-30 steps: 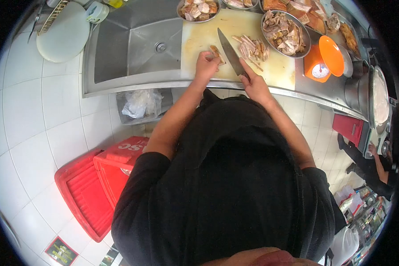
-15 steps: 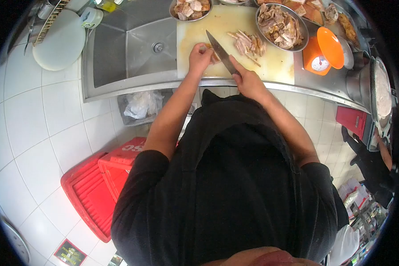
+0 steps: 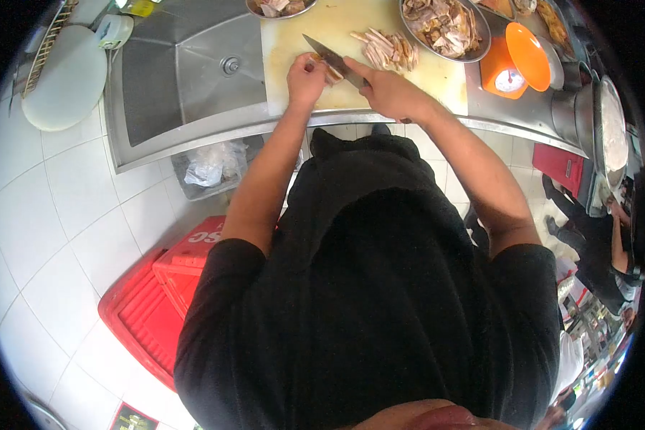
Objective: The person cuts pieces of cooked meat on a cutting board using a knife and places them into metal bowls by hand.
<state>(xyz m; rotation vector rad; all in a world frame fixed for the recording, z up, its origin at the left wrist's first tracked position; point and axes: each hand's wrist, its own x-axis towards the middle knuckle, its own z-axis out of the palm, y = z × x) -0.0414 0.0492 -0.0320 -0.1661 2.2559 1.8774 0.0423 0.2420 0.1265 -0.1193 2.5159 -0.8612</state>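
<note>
My right hand (image 3: 393, 93) is closed around the handle of a long kitchen knife, forefinger reaching along the top. Its blade (image 3: 330, 56) slants up and left, right beside a small piece of cooked meat (image 3: 332, 74) on the pale yellow cutting board (image 3: 283, 54). My left hand (image 3: 306, 81) has its thumb and fingers pinched at the left end of that piece. To the right of the knife lies a pile of thin meat strips (image 3: 388, 50). Behind them stands a metal bowl of chopped meat (image 3: 443, 29).
Left of the board is a steel sink (image 3: 204, 68). An orange scale (image 3: 507, 72) stands at the right, near large pots (image 3: 577, 111). Another meat bowl (image 3: 283, 8) sits at the back edge. Red crates (image 3: 140, 308) stand below left. Another person (image 3: 588, 236) is at far right.
The view has shifted slightly. My right hand has swung the knife to a flatter slant, its blade closer along the meat piece. My left hand keeps its pinch.
</note>
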